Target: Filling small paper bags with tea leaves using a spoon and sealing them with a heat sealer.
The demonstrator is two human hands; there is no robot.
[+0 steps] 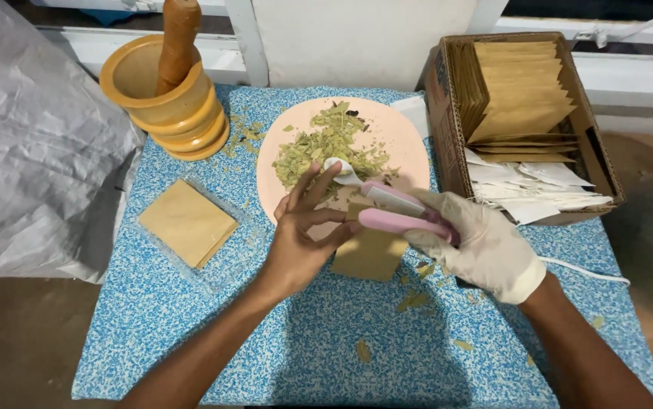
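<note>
Two hands meet just in front of the pale pink plate (pixel 406 144), and that plate is our anchor. Left hand (pixel 301 244), bare, sits at the plate's near edge with its fingers (pixel 319 184) spread wide and curled loosely, fingertips touching a small brown paper pouch (pixel 368 254) that lies half on the plate's rim, half on the desk (pixel 190 333). Right hand (pixel 485 246), in a whitish glove, comes in from the plate's right, fingers wrapped tight around a pink and white handheld sealer (pixel 394 210), its two arms angled over the pouch's top edge and its white tip reaching onto the plate. Whether the sealer's arms are pressed together on the paper, I can't tell.

On the plate, a heap of dried green leaves (pixel 326 144), crumbled, spread across its far half. Left of the plate, flat on the blue speckled cloth, another brown square pouch (pixel 187 222) under clear film. Beyond the plate's far left, a yellow-orange mortar (pixel 163 95) stacked on matching bowls, wooden pestle (pixel 178 42) standing in it. Right of the plate, an open cardboard box (pixel 441 113) holds upright brown pouches and a layer of white ones. Leaf crumbs dot the cloth near the plate.
</note>
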